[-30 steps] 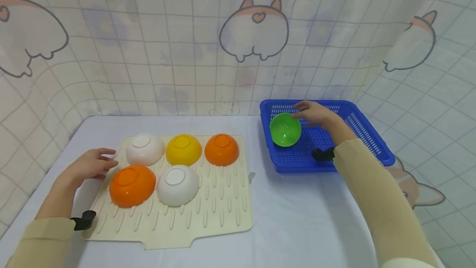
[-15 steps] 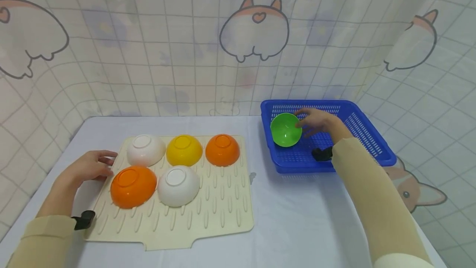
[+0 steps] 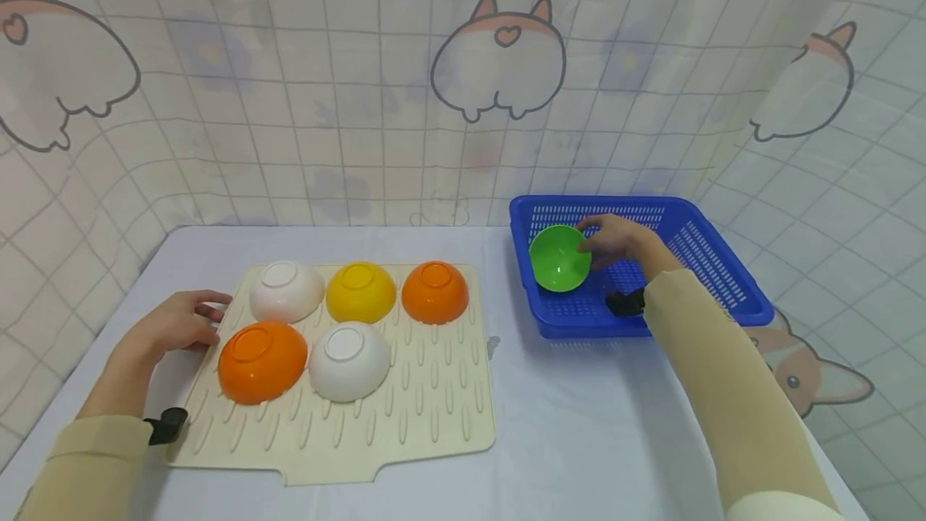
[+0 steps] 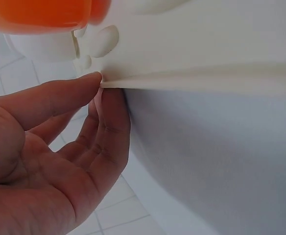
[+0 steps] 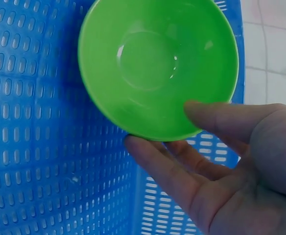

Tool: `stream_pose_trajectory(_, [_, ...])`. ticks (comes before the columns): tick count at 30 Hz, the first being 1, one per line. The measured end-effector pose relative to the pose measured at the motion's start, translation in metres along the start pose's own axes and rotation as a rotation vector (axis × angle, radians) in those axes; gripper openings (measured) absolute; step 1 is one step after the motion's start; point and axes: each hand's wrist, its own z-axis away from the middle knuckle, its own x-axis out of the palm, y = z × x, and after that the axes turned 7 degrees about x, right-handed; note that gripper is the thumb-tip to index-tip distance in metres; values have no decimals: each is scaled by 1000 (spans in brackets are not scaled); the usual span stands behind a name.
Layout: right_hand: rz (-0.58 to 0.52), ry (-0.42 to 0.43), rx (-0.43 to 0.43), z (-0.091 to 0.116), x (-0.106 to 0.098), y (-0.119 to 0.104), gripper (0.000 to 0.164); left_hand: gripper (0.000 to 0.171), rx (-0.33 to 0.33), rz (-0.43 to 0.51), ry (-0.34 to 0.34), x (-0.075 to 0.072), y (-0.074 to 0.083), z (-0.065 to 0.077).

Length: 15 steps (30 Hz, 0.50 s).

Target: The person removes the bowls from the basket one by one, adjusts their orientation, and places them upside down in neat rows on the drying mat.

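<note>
My right hand (image 3: 615, 238) pinches the rim of a green bowl (image 3: 559, 264) in the blue basket (image 3: 731, 264). In the right wrist view the thumb lies inside the green bowl (image 5: 153, 63) and the fingers are outside, beneath the rim. At the cream drainboard's (image 3: 412, 424) left edge is my left hand (image 3: 174, 324). The left wrist view shows its thumb on top of the drainboard (image 4: 206, 58) edge and its fingers below, pinching it. An upside-down orange bowl (image 3: 262, 362) sits just right of this hand.
Other upturned bowls stand on the drainboard: white (image 3: 350, 362) in front, then white (image 3: 286, 291), yellow (image 3: 360, 293) and orange (image 3: 435, 293) behind. A white cloth (image 3: 579, 424) covers the table. A patterned curtain (image 3: 347, 103) hangs behind.
My right hand has come down to the green bowl, gripped its rim, and the bowl has shifted slightly. My left hand has closed in on the drainboard's edge.
</note>
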Motion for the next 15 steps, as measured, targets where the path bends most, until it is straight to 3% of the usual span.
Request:
stream_pose_trajectory(6, [70, 30, 5, 3, 2, -4, 54, 70, -3, -12, 1, 0, 0, -2])
stream_pose_trajectory(15, [147, 102, -42, 17, 0, -16, 57, 70, -12, -9, -8, -1, 2, -2])
